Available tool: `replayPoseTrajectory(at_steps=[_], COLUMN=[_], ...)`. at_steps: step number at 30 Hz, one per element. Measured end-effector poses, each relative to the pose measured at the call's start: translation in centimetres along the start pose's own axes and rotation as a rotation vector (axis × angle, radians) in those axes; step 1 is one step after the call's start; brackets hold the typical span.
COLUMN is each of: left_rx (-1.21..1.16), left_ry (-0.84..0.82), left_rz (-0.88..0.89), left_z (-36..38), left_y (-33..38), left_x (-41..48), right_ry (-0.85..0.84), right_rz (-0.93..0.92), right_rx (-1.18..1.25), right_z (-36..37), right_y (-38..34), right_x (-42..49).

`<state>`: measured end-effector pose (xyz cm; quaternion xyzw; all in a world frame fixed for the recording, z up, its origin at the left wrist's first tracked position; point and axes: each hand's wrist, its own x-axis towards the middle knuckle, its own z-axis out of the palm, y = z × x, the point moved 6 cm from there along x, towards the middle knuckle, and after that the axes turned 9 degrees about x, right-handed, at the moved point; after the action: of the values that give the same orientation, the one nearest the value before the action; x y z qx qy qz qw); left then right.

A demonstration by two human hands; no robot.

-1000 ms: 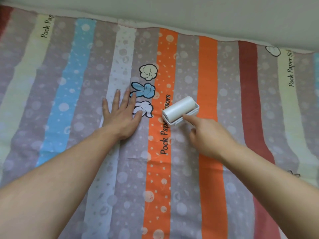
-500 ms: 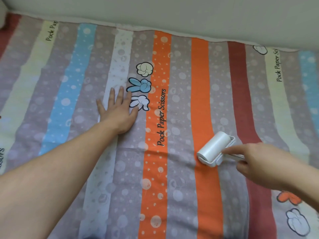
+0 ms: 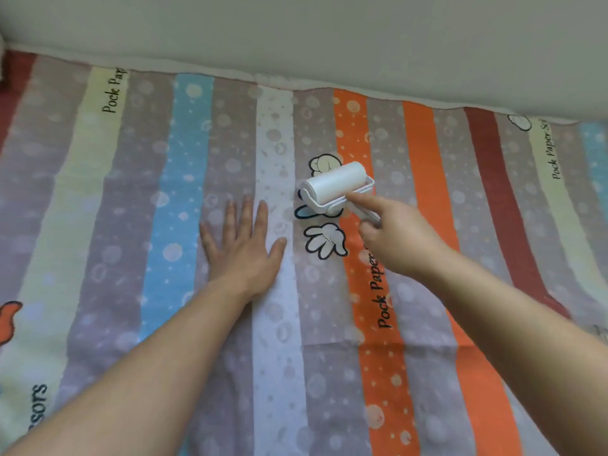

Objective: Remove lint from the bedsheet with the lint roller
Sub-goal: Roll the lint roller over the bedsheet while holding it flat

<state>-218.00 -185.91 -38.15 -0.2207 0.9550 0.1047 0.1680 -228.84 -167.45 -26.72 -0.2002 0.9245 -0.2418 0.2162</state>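
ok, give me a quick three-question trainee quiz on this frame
1. True or false: the left hand lies flat on the bedsheet.
2. The lint roller is held by: A left hand, B right hand, C neither.
3. Which right-hand finger is stretched out toward the lint roller?
Key: 1 true; 2 B; 3 the index finger.

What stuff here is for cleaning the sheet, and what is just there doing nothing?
For the job:
- lint roller, gripped by the right hand
- bedsheet, the striped thing being rolled
- left hand, pressing flat on the sheet

Just there:
- wall behind the bed
- cartoon glove pictures, only printed on the sheet
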Motion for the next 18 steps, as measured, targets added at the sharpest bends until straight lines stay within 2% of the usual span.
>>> replayPoseTrajectory(at_steps=[6, 11, 18], left_rx=[-0.002, 0.018, 0.032], left_ry=[-0.007, -0.024, -0.074], left_rz=[0.071, 0.048, 0.036], left_z=[0.3, 0.8, 0.4], left_y=[-1.3, -1.2, -0.9], left_x=[0.8, 0.9, 0.8], right_ry=[-0.056, -0.106, -0.167], right_rz=[0.020, 0.028, 0.097], right_rx=[-0.098, -0.120, -0.207], right_z=[4.0, 2.9, 1.6], right_y=[1.1, 1.6, 3.9], right_x=[3.1, 3.0, -1.8])
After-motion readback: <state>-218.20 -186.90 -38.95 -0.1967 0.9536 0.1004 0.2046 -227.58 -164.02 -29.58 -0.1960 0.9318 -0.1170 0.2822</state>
